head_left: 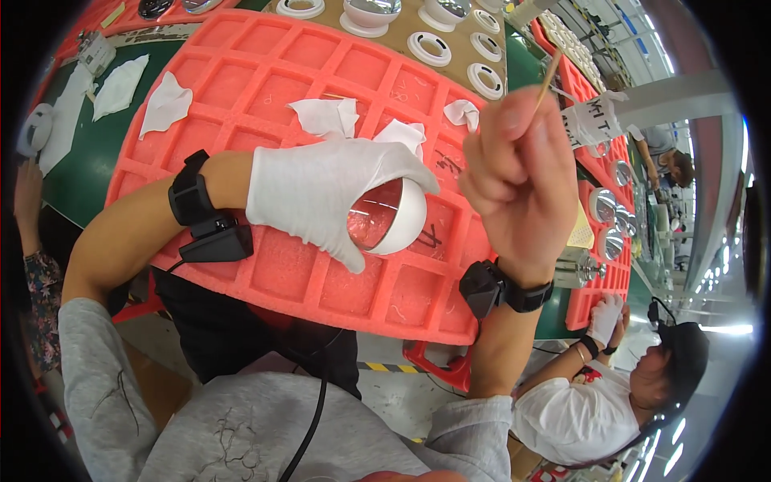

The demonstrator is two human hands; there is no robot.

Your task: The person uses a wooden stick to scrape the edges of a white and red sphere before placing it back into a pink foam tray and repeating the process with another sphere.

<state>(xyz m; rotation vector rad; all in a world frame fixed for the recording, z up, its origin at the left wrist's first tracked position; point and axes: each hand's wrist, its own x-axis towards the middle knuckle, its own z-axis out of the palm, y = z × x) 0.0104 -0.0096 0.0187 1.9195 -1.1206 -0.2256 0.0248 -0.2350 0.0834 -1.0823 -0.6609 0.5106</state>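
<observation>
My left hand (317, 193), in a white glove, wraps its fingers and thumb around a white round housing (409, 218) with a glossy, clear-looking dome (374, 215). The piece is tilted on its side above a red foam tray (277, 277) with square compartments. Bare and raised to the right of it, my right hand (522, 173) pinches a thin wooden stick (549, 76) between thumb and fingers. The stick's upper end points up, apart from the housing. Crumpled white cloths (325, 117) lie on the tray beyond my left hand.
White rings (429, 48) and domed pieces (372, 16) stand on a brown board at the back. Red trays of domed parts (602, 205) line the right side. A co-worker (578, 410) sits at right; another person's arm (28, 209) shows at the left edge. The table (72, 193) is green.
</observation>
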